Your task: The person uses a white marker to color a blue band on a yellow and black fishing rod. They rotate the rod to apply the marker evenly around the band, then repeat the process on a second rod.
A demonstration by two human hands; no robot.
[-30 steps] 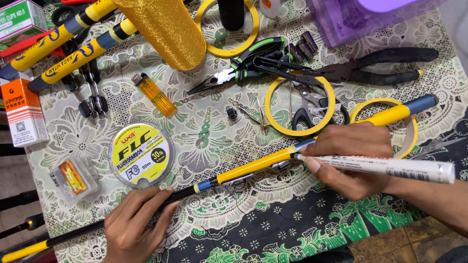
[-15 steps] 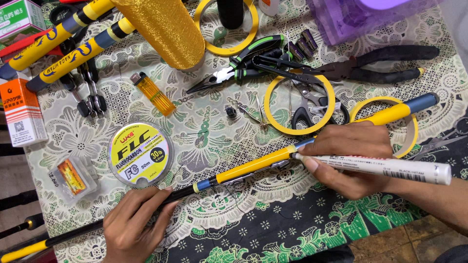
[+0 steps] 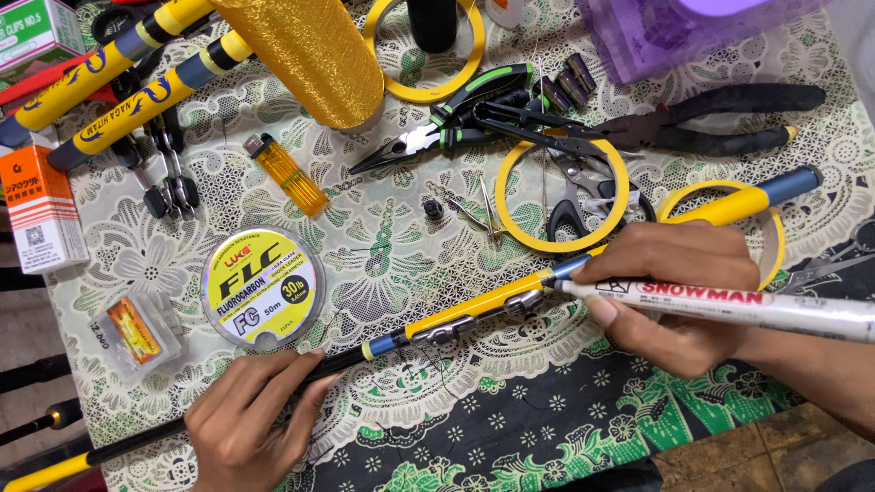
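Barely shifted since earlier: right hand (image 3: 679,296) closed around white marker (image 3: 729,305) at yellow rod (image 3: 474,305); left hand (image 3: 251,415) pinching dark shaft. Light, stiff, slick; best gripped near guide.

Free room betw. line spool (image 3: 262,288) & tape ring (image 3: 562,193); pliers (image 3: 447,123), lighter (image 3: 285,174) block above.

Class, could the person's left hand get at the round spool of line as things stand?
Probably yes. The left hand rests on the rod just below the spool of line, and nothing lies between them; it would first have to let go of the rod.
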